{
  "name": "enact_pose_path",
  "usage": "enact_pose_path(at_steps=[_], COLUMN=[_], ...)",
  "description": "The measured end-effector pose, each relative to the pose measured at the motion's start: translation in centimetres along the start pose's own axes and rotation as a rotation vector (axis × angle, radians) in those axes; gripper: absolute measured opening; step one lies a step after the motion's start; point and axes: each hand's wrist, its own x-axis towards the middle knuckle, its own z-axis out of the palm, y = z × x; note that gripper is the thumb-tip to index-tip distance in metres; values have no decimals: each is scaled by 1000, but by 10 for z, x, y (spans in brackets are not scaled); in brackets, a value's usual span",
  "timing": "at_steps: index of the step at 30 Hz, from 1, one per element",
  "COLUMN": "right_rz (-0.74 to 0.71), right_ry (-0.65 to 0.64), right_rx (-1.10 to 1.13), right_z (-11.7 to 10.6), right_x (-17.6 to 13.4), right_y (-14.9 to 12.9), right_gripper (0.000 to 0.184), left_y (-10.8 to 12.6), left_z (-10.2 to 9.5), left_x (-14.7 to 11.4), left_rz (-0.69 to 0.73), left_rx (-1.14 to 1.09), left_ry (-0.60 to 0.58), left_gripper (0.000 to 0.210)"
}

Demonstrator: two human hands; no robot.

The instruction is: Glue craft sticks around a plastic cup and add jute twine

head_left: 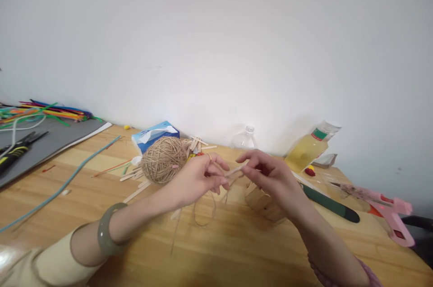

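Between my two hands runs a piece of tan twine [233,172], and loose loops of it hang down toward the table. My left hand [206,176], with a ring on one finger, pinches the twine at its left end. The fingertips of my right hand [267,172] are closed on the other end. Behind my left wrist sits a large ball of twine [164,159]. Under my right hand stands a small wooden piece that looks built from craft sticks [264,203], partly hidden by the hand.
Loose craft sticks [135,190] and a blue tissue pack [157,133] surround the ball. Pipe cleaners [54,111] and black-yellow pliers [16,151] lie on a grey mat at left. To the right are a yellow liquid bottle [304,154], a green-handled tool [329,203] and a pink glue gun [389,210].
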Motion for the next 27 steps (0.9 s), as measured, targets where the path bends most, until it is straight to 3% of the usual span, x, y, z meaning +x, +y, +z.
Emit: enact_pose_path(at_steps=[5,10,17,23,25,27], right_rz=[238,247,135,156,188,218], right_ry=[51,28,54,161,107,-43], right_rx=[779,1110,1101,1001,864,727], right_z=[-7,-7,-10,-5,3,13], right_x=[6,5,-4,4,6,4], right_y=[1,-3,-19,-8,-1,6], right_gripper=[22,27,20,14,20,25], left_y=[-1,0,2,3,4,5], left_z=[-2,0,1,-1,-3,-6], left_x=[2,1,-2,0,1,1], left_rz=[3,-6,-63,-80,-58,-18], left_rx=[-43,-110,-109,-290,-357,-375], left_ry=[-41,-81,-199,-235,-214,-160], left_gripper=[19,26,31,14,14,15])
